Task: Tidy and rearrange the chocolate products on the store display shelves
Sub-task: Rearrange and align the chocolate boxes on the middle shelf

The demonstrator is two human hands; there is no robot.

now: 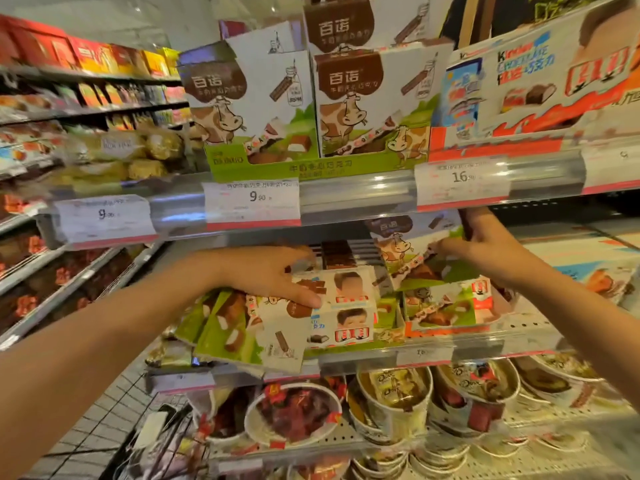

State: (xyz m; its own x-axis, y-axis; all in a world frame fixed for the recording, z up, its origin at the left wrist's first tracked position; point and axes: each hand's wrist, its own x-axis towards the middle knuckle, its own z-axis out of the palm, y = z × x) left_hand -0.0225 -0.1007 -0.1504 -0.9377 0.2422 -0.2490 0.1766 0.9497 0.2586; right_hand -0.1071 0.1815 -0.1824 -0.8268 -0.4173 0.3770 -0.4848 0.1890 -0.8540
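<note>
Both our arms are stretched into the middle shelf here. Our left hand lies flat with the fingers loosely spread, palm down on the top of a stack of small Kinder chocolate boxes, thumb along the front edge; it presses rather than grips. Just left of that stack a few green cow-print chocolate packs have slumped over and lean out past the shelf lip. Behind the stack there's a row of dark brown bars.

Our right hand is partly curled, fingertips touching a tilted cow-print box at the back of the same shelf, while the thumb side reaches up under the shelf above. We can't tell if it really has hold of that box.

On the upper shelf, left to right: gold foil-wrapped balls in clear packs, two upright white cardboard cartons with a brown-spotted cartoon cow, then a big Kinder Chocolate display box. The price tags read 9.90 and 16.90.

Below, round paper tubs sit on a perforated white shelf, some with Dove lettering.
</note>
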